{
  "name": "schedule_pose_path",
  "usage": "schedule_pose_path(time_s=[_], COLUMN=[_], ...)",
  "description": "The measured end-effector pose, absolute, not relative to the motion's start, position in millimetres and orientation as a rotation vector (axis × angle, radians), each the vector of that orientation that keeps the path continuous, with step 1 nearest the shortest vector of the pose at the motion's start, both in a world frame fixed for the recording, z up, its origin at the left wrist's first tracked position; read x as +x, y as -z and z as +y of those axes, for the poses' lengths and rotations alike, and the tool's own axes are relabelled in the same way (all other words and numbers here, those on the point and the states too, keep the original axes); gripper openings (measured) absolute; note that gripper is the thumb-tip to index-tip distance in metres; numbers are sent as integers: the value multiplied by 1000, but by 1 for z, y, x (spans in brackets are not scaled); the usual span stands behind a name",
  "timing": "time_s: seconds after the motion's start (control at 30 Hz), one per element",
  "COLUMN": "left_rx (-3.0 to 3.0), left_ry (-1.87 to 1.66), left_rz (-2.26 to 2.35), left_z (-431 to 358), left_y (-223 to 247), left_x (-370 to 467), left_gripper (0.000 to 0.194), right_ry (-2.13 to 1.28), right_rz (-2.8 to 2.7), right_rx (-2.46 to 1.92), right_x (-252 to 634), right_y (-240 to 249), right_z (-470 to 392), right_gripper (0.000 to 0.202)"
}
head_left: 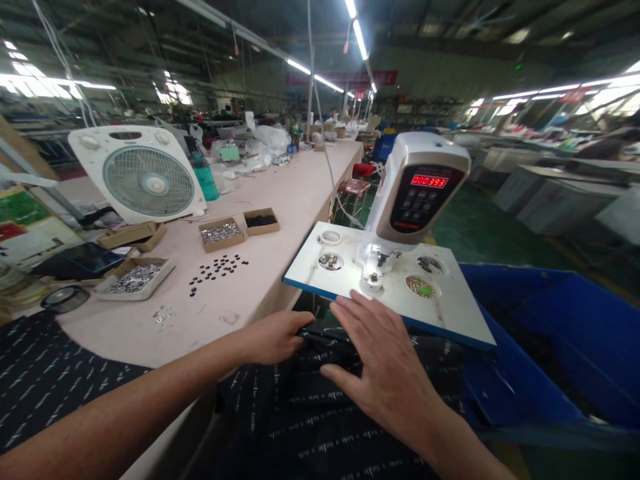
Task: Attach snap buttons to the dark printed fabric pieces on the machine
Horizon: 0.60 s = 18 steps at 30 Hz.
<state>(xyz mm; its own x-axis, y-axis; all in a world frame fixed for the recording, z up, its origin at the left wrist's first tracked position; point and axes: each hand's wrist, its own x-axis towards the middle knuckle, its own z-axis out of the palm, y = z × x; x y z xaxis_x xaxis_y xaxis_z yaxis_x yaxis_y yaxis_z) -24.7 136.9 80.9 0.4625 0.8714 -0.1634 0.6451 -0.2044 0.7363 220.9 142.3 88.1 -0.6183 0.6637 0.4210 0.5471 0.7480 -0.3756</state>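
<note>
My left hand (280,337) is closed on a bunched edge of dark fabric (320,413) printed with rows of small white lettering. That cloth hangs below both hands, in front of the machine's worktop. My right hand (375,347) is over the fabric with its fingers stretched out and the thumb apart, near the front edge of the worktop. Just beyond stands a snap-fastening machine (415,187) with a red lit display reading 000393. Its pressing head sits above a small round die (373,281). Round wells in the white worktop (340,283) hold small metal parts.
On the long table (280,267) are scattered black snap parts (220,270), a box of metal pieces (135,279), other small boxes (223,233) and a box fan (150,177). More printed cloth (40,373) lies at left. A blue bin (565,320) stands at right.
</note>
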Motion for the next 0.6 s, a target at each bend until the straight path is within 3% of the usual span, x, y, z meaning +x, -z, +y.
schedule_pose_path(time_s=[0.13, 0.17, 0.23, 0.37, 0.47, 0.6], left_rx=[1920, 1907, 1916, 2407, 2864, 2801], left_ry=[-341, -307, -234, -243, -410, -401], left_rz=[1339, 1344, 1354, 1529, 1506, 1414], left_z=[125, 122, 117, 114, 111, 96], left_y=[-85, -84, -80, -76, -74, -57], left_x=[-24, -26, -29, -31, -30, -28], left_gripper=[10, 14, 25, 7, 15, 14], right_ry=[-789, -866, -847, -421, -238, -517], right_rz=[-2565, -2567, -2579, -2560, -2442, -2534], right_rx=[-996, -1016, -1029, -975, -826, -852], right_x=[204, 203, 204, 202, 204, 210], right_y=[-76, -73, -70, -76, -80, -67], right_z=[162, 165, 167, 158, 148, 132], right_gripper=[18, 13, 14, 10, 13, 26])
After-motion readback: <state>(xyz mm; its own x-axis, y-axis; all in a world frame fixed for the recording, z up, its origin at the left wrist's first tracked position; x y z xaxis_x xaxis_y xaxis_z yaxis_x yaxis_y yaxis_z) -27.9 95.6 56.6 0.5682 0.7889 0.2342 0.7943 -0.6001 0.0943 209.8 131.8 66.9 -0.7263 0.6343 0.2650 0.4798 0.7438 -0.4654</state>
